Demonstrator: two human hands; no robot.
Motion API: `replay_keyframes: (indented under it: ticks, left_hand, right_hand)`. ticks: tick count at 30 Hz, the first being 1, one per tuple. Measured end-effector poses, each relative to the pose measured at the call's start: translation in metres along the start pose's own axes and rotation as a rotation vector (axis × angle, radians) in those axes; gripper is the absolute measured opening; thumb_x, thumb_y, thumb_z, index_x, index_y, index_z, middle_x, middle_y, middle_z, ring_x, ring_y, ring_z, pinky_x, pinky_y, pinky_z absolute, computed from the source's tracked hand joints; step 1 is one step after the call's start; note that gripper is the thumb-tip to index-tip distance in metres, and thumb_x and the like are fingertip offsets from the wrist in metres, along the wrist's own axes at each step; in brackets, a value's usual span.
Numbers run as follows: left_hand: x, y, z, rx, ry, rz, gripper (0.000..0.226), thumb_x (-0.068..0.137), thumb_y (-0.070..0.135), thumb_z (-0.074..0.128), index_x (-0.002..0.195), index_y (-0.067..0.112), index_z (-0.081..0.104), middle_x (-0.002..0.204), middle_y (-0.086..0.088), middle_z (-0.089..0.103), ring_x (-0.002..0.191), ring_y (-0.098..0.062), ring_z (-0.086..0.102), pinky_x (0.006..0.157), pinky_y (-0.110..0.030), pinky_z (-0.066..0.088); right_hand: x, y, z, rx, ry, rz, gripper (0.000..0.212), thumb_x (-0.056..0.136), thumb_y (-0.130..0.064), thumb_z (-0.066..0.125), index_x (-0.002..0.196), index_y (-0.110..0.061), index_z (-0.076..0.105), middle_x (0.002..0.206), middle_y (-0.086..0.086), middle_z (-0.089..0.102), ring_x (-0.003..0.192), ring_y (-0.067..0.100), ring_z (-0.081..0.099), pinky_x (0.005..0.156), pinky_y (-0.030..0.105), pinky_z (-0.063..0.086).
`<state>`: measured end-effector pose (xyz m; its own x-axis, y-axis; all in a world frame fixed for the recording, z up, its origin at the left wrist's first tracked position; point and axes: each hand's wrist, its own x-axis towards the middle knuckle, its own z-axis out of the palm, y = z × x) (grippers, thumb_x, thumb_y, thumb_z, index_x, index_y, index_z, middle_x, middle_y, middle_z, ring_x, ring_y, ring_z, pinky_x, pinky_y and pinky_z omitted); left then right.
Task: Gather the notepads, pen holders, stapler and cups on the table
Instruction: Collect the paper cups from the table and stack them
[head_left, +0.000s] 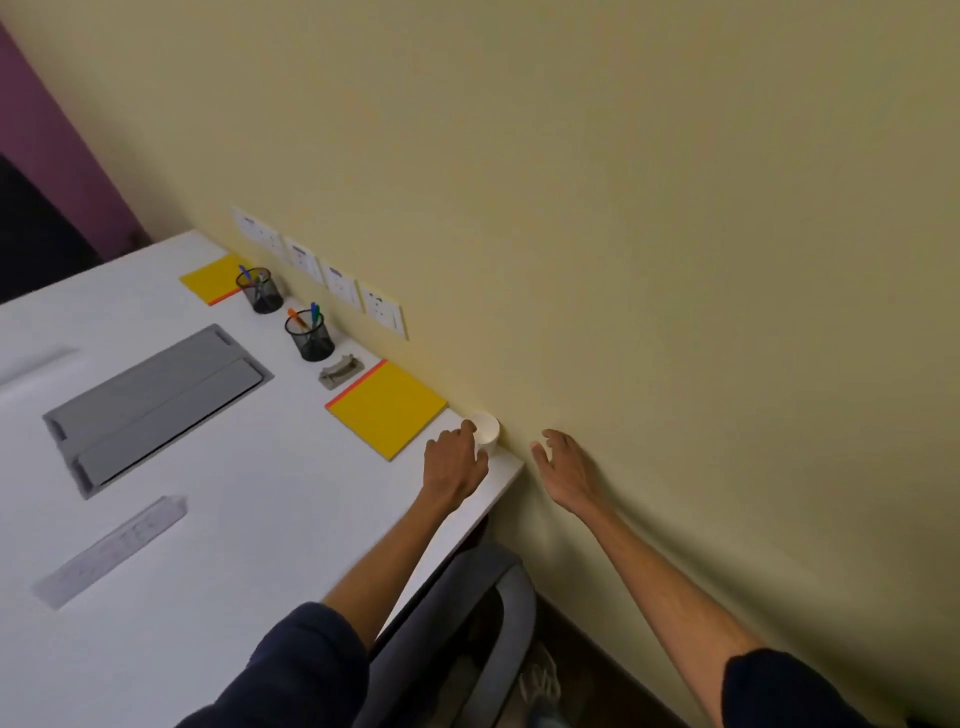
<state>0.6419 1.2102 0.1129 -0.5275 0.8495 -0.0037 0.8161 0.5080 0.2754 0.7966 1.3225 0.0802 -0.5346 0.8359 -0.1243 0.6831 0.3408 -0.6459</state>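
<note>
The white worktop (218, 519) spreads out to my left, butted against a pale yellow wall (623, 208) that carries a row of white sockets (319, 271). Sunk into the worktop is a grey cable hatch (156, 405), and nearer to me a pale flat strip (111, 551) lies on the surface. Below the worktop's edge I can see the grey back of a chair (467, 623). Along the wall side the task's things stand in a line: nearest my hands a yellow notepad (387, 408) with an orange edge, and a second yellow notepad (213, 279) at the far end. Between them come two black mesh pen holders, the far pen holder (261, 291) just beside the far pad and the near pen holder (310, 335) with orange, blue and green pens, then a grey stapler (340, 372) just beside the near pad. At the worktop's corner, close against the wall, stands a small white cup (485, 430). My left hand (456, 462) rests on the worktop with its fingers (467, 428) curled around the cup's side, touching it. My right hand (566, 470) hangs off the worktop beside the wall, fingers spread and holding nothing.
</note>
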Motion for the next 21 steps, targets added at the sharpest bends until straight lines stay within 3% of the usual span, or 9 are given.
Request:
replay_keyframes:
  ticks: [6, 15, 18, 21]
  left_hand:
    - [0.039, -0.017, 0.024, -0.080, -0.073, -0.180, 0.050, 0.094, 0.036, 0.053, 0.136, 0.013, 0.040, 0.131, -0.011, 0.057, 0.118, -0.028, 0.055, 0.095, -0.041, 0.044]
    - [0.064, -0.036, 0.059, -0.332, -0.257, -0.302, 0.101, 0.079, 0.031, 0.076, 0.155, 0.014, 0.012, 0.154, -0.011, 0.033, 0.136, -0.032, 0.040, 0.104, -0.048, 0.042]
    - [0.073, -0.040, 0.067, -0.439, -0.259, -0.337, 0.098, 0.077, 0.029, 0.076, 0.154, 0.014, 0.017, 0.154, -0.010, 0.035, 0.137, -0.030, 0.040, 0.106, -0.047, 0.041]
    - [0.075, -0.039, 0.071, -0.561, -0.167, -0.343, 0.074, 0.079, 0.026, 0.077, 0.140, 0.013, 0.038, 0.138, -0.010, 0.052, 0.124, -0.029, 0.053, 0.098, -0.042, 0.047]
  right_hand:
    - [0.047, -0.018, 0.034, -0.121, -0.093, -0.053, 0.049, 0.093, -0.036, 0.055, 0.135, -0.015, 0.044, 0.134, 0.007, 0.057, 0.121, 0.028, 0.055, 0.098, 0.039, 0.046]
    - [0.079, -0.012, 0.071, -0.176, -0.191, -0.215, 0.074, 0.083, -0.021, 0.069, 0.145, -0.007, 0.033, 0.149, 0.013, 0.042, 0.137, 0.029, 0.041, 0.110, 0.038, 0.038]
    - [0.086, -0.011, 0.076, -0.151, -0.195, -0.230, 0.078, 0.081, -0.022, 0.072, 0.147, -0.008, 0.032, 0.150, 0.013, 0.042, 0.138, 0.029, 0.040, 0.111, 0.040, 0.039]
    - [0.091, -0.011, 0.080, -0.121, -0.207, -0.247, 0.077, 0.082, -0.019, 0.072, 0.147, -0.008, 0.032, 0.147, 0.012, 0.045, 0.135, 0.029, 0.044, 0.109, 0.040, 0.042]
